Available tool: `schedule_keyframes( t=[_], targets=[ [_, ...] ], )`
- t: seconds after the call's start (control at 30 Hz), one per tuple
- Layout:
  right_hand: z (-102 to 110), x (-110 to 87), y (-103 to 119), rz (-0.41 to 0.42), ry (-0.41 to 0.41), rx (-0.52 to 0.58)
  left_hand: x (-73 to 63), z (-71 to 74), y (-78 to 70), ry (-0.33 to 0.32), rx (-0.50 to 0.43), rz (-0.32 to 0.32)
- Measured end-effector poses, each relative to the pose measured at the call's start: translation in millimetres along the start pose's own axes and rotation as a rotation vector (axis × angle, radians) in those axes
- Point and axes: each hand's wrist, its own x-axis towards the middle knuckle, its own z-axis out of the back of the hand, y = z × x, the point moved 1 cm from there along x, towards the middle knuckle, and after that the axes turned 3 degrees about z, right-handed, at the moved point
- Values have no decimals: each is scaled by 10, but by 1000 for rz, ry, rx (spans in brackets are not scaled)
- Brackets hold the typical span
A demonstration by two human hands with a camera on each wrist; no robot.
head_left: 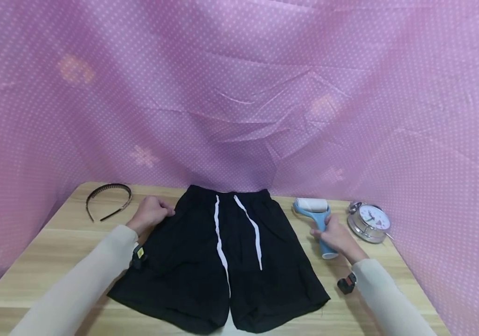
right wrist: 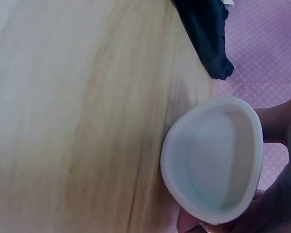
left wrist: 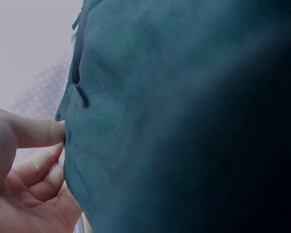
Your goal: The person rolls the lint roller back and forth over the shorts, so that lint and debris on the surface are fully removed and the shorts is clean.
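Observation:
Black shorts [head_left: 218,261] with white drawstrings [head_left: 221,242] lie flat on the wooden table [head_left: 54,252]. My left hand [head_left: 152,213] rests at the shorts' left waist edge, fingers curled against the fabric; the left wrist view shows fingertips [left wrist: 43,133] touching the dark cloth [left wrist: 184,121]. My right hand [head_left: 335,235] grips the handle of a blue lint roller [head_left: 316,214] lying to the right of the shorts. The right wrist view shows the handle's pale butt end [right wrist: 212,158] held in my fingers over the table.
A dark toothed headband [head_left: 109,198] lies at the back left. A silver alarm clock [head_left: 369,221] stands at the back right beside the roller. Pink dotted cloth [head_left: 239,93] walls the table on three sides.

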Motion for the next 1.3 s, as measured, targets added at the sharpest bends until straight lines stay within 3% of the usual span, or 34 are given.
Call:
schedule_keyframes(
  t=[0.27, 0.5, 0.7, 1.0, 1.17, 1.3],
  targets=[
    [25, 66, -39, 18, -68, -62, 3, 2, 2, -8, 17, 7],
    [165, 75, -56, 48, -286, -137, 13, -2, 21, 4, -17, 3],
    [125, 120, 30, 116, -425, -66, -19, 26, 59, 36, -47, 48],
    [113, 197, 451, 350, -574, 141, 28, 38, 57, 54, -31, 4],
    [128, 296, 766, 470, -651, 166, 23, 47, 46, 58, -30, 13],
    [130, 385, 1036, 527, -666, 177, 34, 40, 65, 63, -29, 5]
  ],
)
